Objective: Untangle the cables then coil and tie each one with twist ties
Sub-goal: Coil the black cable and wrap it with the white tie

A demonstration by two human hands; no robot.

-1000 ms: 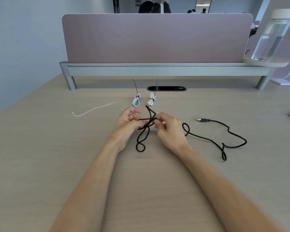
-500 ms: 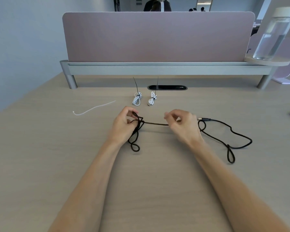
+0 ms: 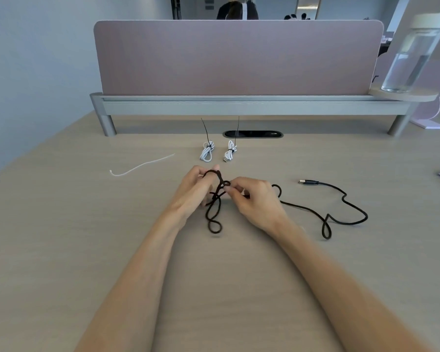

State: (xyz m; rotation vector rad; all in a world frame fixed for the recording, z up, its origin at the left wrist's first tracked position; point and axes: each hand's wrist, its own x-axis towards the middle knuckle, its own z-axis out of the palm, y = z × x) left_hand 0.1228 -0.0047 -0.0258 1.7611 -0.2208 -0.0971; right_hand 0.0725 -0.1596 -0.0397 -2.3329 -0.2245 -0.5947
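Surface (image 3: pixel 61 237): pale wood grain, running back to a grey rail (image 3: pixel 239 107) on round legs.
Room: mauve divider panel (image 3: pixel 239 57) on the rail, clear bottle (image 3: pixel 412 54) on a round shelf (image 3: pixel 404 95) at right.
Black cable (image 3: pixel 302 208): mid-surface, loops bunched between both hands, tail snaking right to its plug (image 3: pixel 308 182).
Left hand (image 3: pixel 193 191): curled, cable looped over the fingers.
Right hand (image 3: pixel 254 201): pinching the cable just beside the left.
White bundles (image 3: pixel 206 153): two, tied, near the dark slot (image 3: pixel 262 134).

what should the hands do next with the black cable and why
Probably slide the right hand out along the black cable and bring another loop to the left hand. The left hand holds only a few loops, while a long stretch lies loose on the desk, out to the USB plug.
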